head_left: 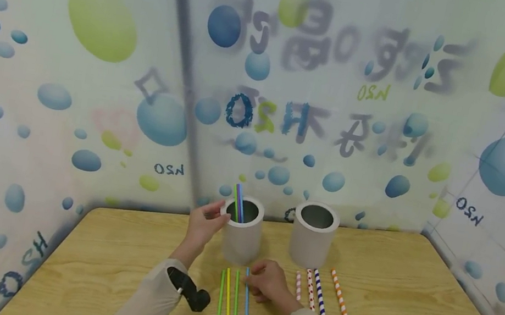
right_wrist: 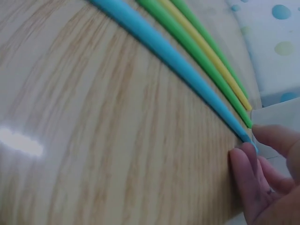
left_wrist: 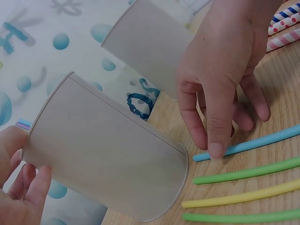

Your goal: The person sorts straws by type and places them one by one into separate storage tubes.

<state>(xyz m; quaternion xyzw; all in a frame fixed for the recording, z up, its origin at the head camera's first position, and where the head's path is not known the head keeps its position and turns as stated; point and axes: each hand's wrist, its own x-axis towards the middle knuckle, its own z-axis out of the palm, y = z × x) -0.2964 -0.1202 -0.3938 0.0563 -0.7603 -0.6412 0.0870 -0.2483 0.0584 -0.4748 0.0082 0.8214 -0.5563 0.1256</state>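
My left hand point(head_left: 205, 223) grips the rim of the left light-grey cylindrical container point(head_left: 240, 242), which stands upright. Several plain straws point(head_left: 239, 202), among them green, purple and blue ones, lean inside it and stick up above the rim. In front, the right hand point(head_left: 269, 282) pinches the far end of a blue straw point(head_left: 247, 313), which lies along the table. In the left wrist view the thumb and a finger meet at that blue straw point(left_wrist: 262, 140). Left of it lie a green straw point(head_left: 235, 305), a yellow straw point(head_left: 227, 309) and another green straw point(head_left: 219, 308).
A second light-grey container point(head_left: 310, 245) stands to the right, with a dark interior. Before it lie striped and dotted paper straws: pink point(head_left: 298, 285), red-dotted point(head_left: 310, 289), blue point(head_left: 321, 294) and orange point(head_left: 344, 312). A printed curtain point(head_left: 314, 90) rises behind the wooden table point(head_left: 418, 308).
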